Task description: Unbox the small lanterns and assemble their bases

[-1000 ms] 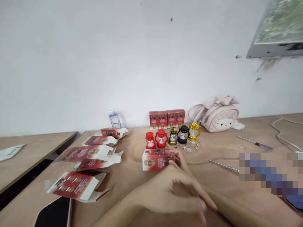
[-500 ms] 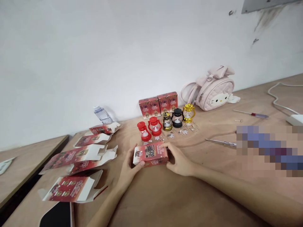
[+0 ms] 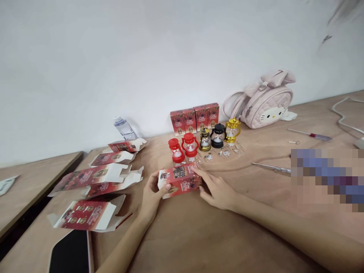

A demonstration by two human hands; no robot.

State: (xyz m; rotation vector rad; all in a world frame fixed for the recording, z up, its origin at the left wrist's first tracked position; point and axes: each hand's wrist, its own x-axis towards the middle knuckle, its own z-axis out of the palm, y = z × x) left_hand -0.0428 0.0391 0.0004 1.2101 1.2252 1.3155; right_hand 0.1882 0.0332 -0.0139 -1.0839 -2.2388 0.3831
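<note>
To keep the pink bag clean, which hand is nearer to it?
The right hand: on the red box, in front and left of the pink bag. The left hand, on the box's other end, is farther left.

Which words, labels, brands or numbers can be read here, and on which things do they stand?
"Christmas", probably: on the standing red boxes; line above blurred.
Held box, opened red boxes: lettering too blurred to read.
White item at left edge: marks too small to read.
</note>
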